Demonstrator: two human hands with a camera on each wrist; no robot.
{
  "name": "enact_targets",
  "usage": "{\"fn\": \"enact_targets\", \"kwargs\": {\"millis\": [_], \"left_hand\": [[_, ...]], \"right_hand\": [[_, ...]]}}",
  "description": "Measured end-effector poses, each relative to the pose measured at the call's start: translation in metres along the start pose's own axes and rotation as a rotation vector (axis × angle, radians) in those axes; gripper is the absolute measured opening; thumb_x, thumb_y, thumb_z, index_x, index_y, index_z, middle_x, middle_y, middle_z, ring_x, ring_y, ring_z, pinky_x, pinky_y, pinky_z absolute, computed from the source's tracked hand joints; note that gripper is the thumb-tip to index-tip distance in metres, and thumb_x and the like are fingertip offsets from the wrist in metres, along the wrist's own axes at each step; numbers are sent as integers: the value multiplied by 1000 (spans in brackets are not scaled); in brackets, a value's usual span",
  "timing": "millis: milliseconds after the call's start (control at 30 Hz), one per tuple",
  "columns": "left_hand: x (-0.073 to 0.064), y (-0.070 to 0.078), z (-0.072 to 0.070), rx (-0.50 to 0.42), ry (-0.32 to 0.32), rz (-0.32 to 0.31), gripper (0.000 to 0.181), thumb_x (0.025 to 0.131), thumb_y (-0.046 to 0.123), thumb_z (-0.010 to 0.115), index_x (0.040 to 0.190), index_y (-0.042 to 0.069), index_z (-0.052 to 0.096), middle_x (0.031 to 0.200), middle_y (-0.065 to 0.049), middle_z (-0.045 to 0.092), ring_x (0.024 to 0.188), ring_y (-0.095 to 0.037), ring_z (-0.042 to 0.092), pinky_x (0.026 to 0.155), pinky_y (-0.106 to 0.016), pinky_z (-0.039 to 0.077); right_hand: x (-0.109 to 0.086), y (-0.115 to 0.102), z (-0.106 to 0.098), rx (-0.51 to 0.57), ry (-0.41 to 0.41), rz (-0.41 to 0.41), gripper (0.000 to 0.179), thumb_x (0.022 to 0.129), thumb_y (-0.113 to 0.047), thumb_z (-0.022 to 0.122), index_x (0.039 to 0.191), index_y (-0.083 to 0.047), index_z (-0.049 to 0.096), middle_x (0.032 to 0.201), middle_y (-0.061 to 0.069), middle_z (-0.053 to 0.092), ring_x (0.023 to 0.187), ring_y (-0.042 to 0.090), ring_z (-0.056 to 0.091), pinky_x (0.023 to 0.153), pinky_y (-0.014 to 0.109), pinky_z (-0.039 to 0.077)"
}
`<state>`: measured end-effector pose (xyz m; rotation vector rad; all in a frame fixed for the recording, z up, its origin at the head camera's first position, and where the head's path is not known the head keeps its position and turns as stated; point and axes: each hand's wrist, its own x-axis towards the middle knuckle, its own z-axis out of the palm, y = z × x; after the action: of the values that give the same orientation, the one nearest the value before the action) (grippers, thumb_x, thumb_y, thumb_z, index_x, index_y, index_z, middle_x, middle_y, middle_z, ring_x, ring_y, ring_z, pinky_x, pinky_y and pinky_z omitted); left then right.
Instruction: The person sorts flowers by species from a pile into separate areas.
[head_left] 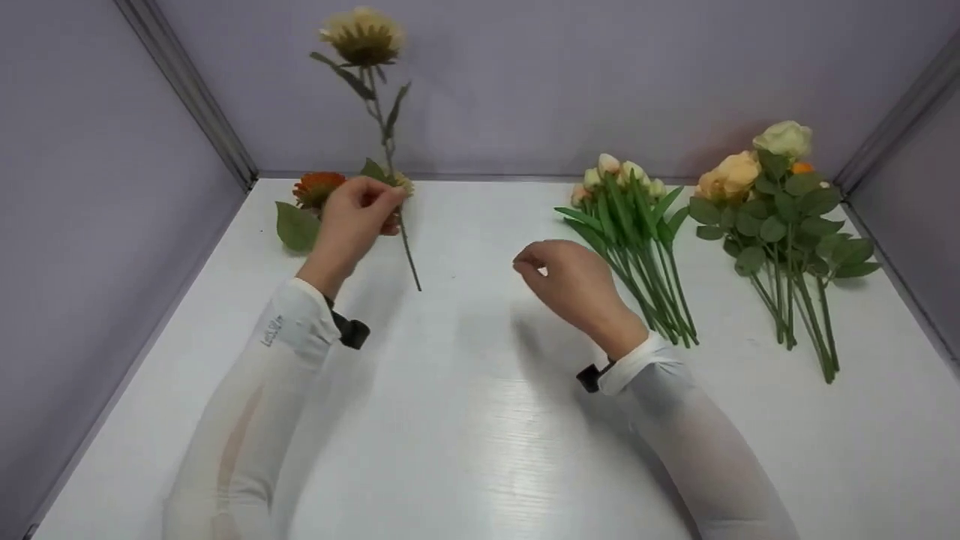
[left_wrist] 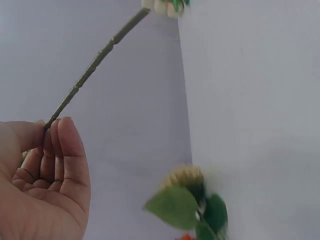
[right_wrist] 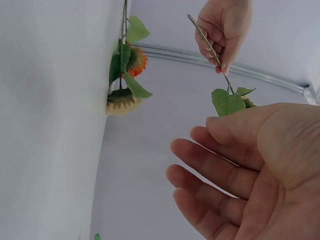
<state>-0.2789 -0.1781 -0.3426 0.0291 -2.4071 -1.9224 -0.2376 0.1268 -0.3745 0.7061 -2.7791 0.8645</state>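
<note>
In the head view my left hand (head_left: 352,225) pinches the stem of a pale yellow artificial flower (head_left: 364,39) between thumb and fingertips. The bloom points up, with narrow leaves below it, and the stem's bare end hangs below the hand. The left wrist view shows the green stem (left_wrist: 92,67) rising at a slant from the pinch. My right hand (head_left: 577,285) hovers over the table left of the tulips, holding nothing. Its fingers are loosely bent and spread in the right wrist view. Behind my left hand lie an orange flower (head_left: 319,187) and another yellowish bloom (head_left: 405,184), partly hidden.
A bunch of pale tulips (head_left: 630,232) lies on the white table (head_left: 465,435), right of centre. Further right are several roses (head_left: 784,139) in cream, peach and orange with leafy stems. Pale lilac walls (head_left: 525,82) enclose the back and sides.
</note>
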Motion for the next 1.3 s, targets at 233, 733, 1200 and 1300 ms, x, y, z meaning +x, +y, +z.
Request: {"fn": "enact_targets", "kwargs": {"millis": [233, 733, 1200, 1300], "left_hand": [[-28, 1, 80, -100, -212, 149, 22, 100, 28, 70, 105, 7, 67, 97, -13, 67, 86, -26, 67, 77, -35, 59], [-58, -18, 150, -77, -414, 202, 14, 102, 28, 67, 100, 14, 69, 98, -11, 69, 83, -22, 67, 79, -44, 59], [-66, -18, 133, 94, -478, 157, 26, 102, 42, 64, 112, 18, 70, 101, 1, 68, 88, -22, 65, 79, -35, 57], [-77, -22, 116, 342, -469, 209, 27, 103, 47, 61, 115, 24, 70, 103, 10, 67, 89, -12, 62, 79, -33, 54]], "right_hand": [[3, 18, -37, 373, 106, 228, 22, 101, -33, 68, 113, -17, 78, 101, -2, 75, 93, 15, 68, 81, 37, 54], [7, 32, -45, 625, -17, 341, 31, 89, -41, 80, 102, -12, 82, 95, 8, 73, 91, 28, 62, 72, 35, 50], [7, 41, -45, 640, 54, 357, 31, 90, -41, 79, 98, -11, 80, 93, 6, 73, 87, 24, 60, 72, 35, 46], [8, 50, -45, 634, 75, 408, 33, 90, -43, 80, 98, -11, 79, 93, 6, 73, 88, 23, 59, 74, 37, 45]]}}
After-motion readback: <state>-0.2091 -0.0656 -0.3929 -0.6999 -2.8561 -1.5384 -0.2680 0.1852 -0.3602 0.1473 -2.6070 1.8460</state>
